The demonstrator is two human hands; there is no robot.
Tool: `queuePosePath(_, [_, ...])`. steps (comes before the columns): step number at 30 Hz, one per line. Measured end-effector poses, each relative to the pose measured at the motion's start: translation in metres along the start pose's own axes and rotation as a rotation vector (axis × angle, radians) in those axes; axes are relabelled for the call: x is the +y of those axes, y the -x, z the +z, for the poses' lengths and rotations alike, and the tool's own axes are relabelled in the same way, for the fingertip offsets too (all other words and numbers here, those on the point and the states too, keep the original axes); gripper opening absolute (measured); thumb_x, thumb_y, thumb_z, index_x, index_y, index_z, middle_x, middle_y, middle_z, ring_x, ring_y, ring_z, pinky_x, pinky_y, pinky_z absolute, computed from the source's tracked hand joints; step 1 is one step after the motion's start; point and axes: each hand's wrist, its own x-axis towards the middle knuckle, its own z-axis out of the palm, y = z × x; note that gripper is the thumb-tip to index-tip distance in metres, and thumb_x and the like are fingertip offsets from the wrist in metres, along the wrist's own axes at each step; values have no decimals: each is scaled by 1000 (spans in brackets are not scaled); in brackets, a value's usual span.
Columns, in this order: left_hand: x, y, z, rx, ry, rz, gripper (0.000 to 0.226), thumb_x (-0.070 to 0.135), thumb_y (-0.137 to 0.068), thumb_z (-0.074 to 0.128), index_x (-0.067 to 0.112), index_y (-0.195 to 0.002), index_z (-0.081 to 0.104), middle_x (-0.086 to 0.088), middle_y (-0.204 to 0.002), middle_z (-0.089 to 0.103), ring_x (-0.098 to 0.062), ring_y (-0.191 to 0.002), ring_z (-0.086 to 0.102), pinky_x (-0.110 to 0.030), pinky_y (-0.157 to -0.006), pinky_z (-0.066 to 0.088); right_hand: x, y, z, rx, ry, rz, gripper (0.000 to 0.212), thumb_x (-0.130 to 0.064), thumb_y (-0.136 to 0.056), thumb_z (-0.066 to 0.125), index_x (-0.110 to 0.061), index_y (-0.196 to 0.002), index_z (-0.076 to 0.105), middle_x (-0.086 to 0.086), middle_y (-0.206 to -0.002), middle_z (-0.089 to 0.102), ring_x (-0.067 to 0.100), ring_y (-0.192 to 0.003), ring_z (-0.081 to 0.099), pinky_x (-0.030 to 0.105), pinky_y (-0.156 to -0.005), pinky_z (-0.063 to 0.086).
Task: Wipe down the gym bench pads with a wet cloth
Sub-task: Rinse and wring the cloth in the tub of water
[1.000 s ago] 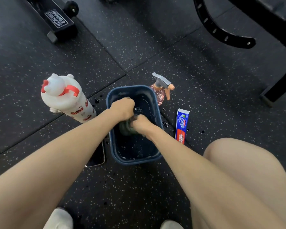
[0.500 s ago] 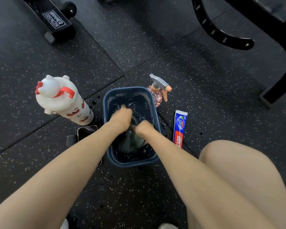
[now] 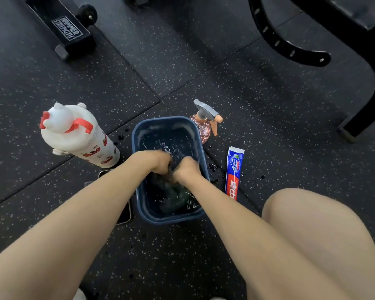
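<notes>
1. Knee (image 3: 312, 234), bare, at the near right; the person is crouched over the floor (image 3: 268, 100), which is black speckled rubber matting.
2. Phone (image 3: 124, 213), flat on the floor along the basin's left side, mostly covered by the left forearm.
3. Basin (image 3: 168, 220), dark blue, rectangular, holding water; dark droplets lie on the floor near its right side and far left corner.
4. Cloth (image 3: 173, 197), dark green, soaked, bunched at the near end of the basin, its upper part drawn up between the hands.
5. Left hand (image 3: 158, 162) and right hand (image 3: 187, 169), knuckle to knuckle over the middle of the basin, fingers clenched on the cloth; blur hides finer detail.
6. Toothpaste tube (image 3: 234, 172), flat, just beside the basin's right side.
7. White bottle (image 3: 78, 137), red trim, standing off the far left corner.
8. Spray bottle (image 3: 204, 126), pink, touching the far right corner.
9. Bench frame (image 3: 368, 109), black, well apart at far right; pads barely in view.

Handling note: the step appears to be wetting and wringing. Twist the hands in opposite directions low over the basin so that runoff falls inside, away from the phone; aim for damp, not dripping.
</notes>
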Motion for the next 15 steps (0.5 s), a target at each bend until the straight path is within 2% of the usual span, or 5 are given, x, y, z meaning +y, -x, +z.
queuePosePath(4, [-4, -6, 12, -54, -81, 0, 51, 14, -85, 52, 19, -136, 46, -11, -138, 45, -29, -115, 49, -40, -97, 46, -5, -1, 6, 176, -305, 84, 41, -7, -94, 49, -3, -134, 41, 19, -127, 54, 35, -115, 54, 37, -91, 45])
queuePosePath(7, [2, -7, 20, 111, 50, -71, 55, 22, -86, 56, 22, -139, 40, -10, -142, 21, -34, -131, 30, -45, -101, 39, -13, 4, 3, 42, -717, 210, 27, 1, -94, 42, -3, -119, 50, 13, -97, 58, 26, -81, 58, 31, -73, 48])
queuePosePath(10, [6, -7, 18, 368, 478, -230, 33, 21, -88, 56, 3, -115, 57, -15, -126, 47, -33, -105, 53, -40, -87, 48, -12, 11, -9, -31, -768, 335, 25, 3, -92, 40, -1, -112, 53, 7, -92, 48, 25, -75, 50, 30, -78, 40])
queuePosePath(12, [6, -1, 11, 459, 855, -275, 20, 13, -84, 55, 2, -99, 63, -16, -105, 62, -31, -91, 59, -34, -76, 49, -9, 11, -9, -117, -867, 383, 19, -8, -88, 42, -1, -96, 58, 12, -90, 57, 27, -77, 54, 34, -87, 44])
queuePosePath(15, [6, 13, -5, 377, 1099, -221, 29, 3, -82, 52, 6, -111, 53, -14, -106, 59, -31, -98, 56, -33, -80, 48, -10, 3, -3, -176, -1020, 476, 60, -54, -88, 42, -2, -111, 63, 19, -113, 65, 35, -107, 61, 50, -100, 44])
